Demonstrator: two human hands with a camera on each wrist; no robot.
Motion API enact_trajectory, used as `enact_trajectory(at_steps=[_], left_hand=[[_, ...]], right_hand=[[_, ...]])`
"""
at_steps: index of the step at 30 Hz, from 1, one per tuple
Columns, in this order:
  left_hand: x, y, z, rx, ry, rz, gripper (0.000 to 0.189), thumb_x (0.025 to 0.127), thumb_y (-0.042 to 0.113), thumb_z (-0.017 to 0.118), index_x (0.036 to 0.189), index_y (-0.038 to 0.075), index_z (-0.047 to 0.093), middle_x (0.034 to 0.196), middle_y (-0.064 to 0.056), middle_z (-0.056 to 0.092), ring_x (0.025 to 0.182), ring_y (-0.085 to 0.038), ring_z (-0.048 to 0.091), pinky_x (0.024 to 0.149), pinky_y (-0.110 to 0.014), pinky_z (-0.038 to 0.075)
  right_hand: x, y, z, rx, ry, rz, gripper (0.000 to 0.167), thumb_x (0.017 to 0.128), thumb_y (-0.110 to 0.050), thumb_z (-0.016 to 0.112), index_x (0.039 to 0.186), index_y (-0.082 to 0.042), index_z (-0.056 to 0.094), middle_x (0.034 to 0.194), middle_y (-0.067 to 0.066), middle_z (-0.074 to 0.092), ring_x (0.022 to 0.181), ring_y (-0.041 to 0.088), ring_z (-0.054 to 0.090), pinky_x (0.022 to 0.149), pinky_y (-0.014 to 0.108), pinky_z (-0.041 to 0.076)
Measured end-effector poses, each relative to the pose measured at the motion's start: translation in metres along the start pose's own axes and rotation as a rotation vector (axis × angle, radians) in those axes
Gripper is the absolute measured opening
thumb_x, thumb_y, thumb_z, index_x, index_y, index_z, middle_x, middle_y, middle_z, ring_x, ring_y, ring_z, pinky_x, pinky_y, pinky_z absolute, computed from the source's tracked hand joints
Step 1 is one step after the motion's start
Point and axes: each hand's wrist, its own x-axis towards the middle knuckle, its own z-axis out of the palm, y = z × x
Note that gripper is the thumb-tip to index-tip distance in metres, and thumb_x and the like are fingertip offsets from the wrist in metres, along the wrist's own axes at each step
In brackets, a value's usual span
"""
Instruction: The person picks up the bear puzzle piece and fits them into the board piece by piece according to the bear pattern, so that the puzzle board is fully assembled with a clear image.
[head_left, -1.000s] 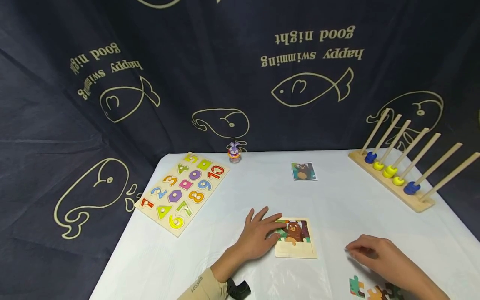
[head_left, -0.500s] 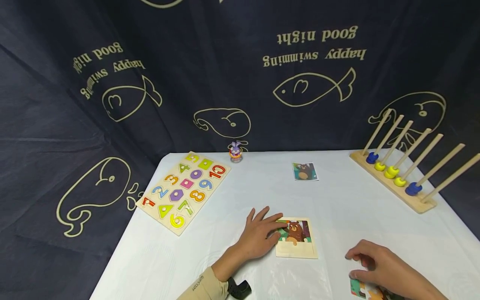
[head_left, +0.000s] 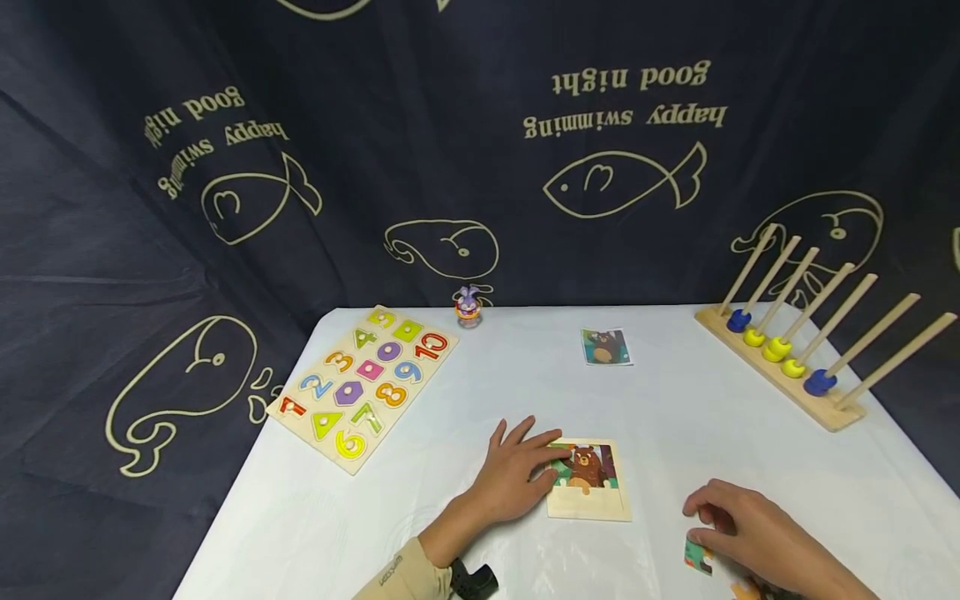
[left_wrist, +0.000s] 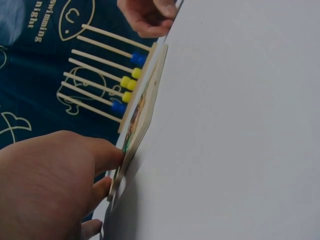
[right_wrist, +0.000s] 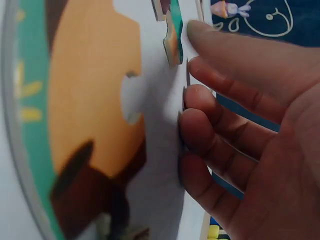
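My left hand (head_left: 513, 475) rests at the left edge of a wooden puzzle board (head_left: 588, 505), fingers spread and index finger over its picture. The board holds the upper part of a brown bear picture; its lower strip shows bare wood. In the left wrist view, fingertips of the left hand (left_wrist: 55, 175) touch the board's edge. My right hand (head_left: 750, 529) is low over the table, fingers bent, with a gap between thumb and index finger. The thumb tip is right at a green jigsaw piece (head_left: 697, 558). Below the palm, an orange-and-brown jigsaw piece (right_wrist: 95, 90) lies partly hidden.
A number puzzle board (head_left: 367, 371) lies at the left. A small purple rabbit figure (head_left: 468, 307) and a bear picture card (head_left: 607, 347) are at the back. A wooden peg stand (head_left: 795, 383) with blue and yellow beads is at the right, before a dark curtain (head_left: 450, 125).
My right hand has lowered and opened its thumb from the fingers over the loose pieces. The green jigsaw piece has slid left and away from me. The left hand stays on the board.
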Motion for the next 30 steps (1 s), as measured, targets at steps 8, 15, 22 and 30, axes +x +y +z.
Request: enact_trajectory(at_steps=[8, 15, 22, 30], left_hand=[[0.003, -0.001, -0.002, 0.01, 0.003, 0.004, 0.033, 0.098, 0.029, 0.052, 0.129, 0.031, 0.063, 0.144, 0.007, 0.046, 0.14, -0.031, 0.027, 0.105, -0.066, 0.014], [0.005, 0.0, -0.005, -0.006, 0.001, 0.003, 0.033, 0.098, 0.028, 0.053, 0.128, 0.03, 0.063, 0.144, 0.006, 0.047, 0.14, -0.032, 0.027, 0.105, -0.066, 0.013], [0.004, 0.001, -0.001, 0.007, 0.002, 0.003, 0.033, 0.099, 0.029, 0.05, 0.128, 0.031, 0.063, 0.144, 0.008, 0.046, 0.139, -0.031, 0.028, 0.104, -0.067, 0.015], [-0.001, 0.0, 0.0, -0.008, -0.026, -0.012, 0.033, 0.101, 0.028, 0.048, 0.13, 0.032, 0.062, 0.146, 0.009, 0.044, 0.141, -0.03, 0.024, 0.105, -0.066, 0.013]], right_hand=[[0.001, -0.009, 0.002, -0.057, -0.118, 0.262, 0.053, 0.058, -0.04, 0.089, 0.1, -0.021, 0.063, 0.091, -0.004, 0.052, 0.083, 0.017, 0.049, 0.075, 0.033, 0.05], [0.004, -0.013, 0.003, -0.061, -0.1, 0.297, 0.046, 0.063, -0.026, 0.088, 0.103, -0.019, 0.065, 0.086, -0.003, 0.053, 0.08, 0.017, 0.05, 0.072, 0.033, 0.051], [0.009, -0.02, 0.005, -0.135, -0.021, 0.211, 0.044, 0.065, -0.032, 0.087, 0.102, -0.02, 0.069, 0.085, -0.007, 0.054, 0.076, 0.014, 0.048, 0.072, 0.034, 0.05], [0.013, -0.027, 0.008, -0.111, 0.071, 0.02, 0.039, 0.072, -0.036, 0.082, 0.105, -0.02, 0.07, 0.083, -0.012, 0.05, 0.07, 0.003, 0.044, 0.059, 0.023, 0.041]])
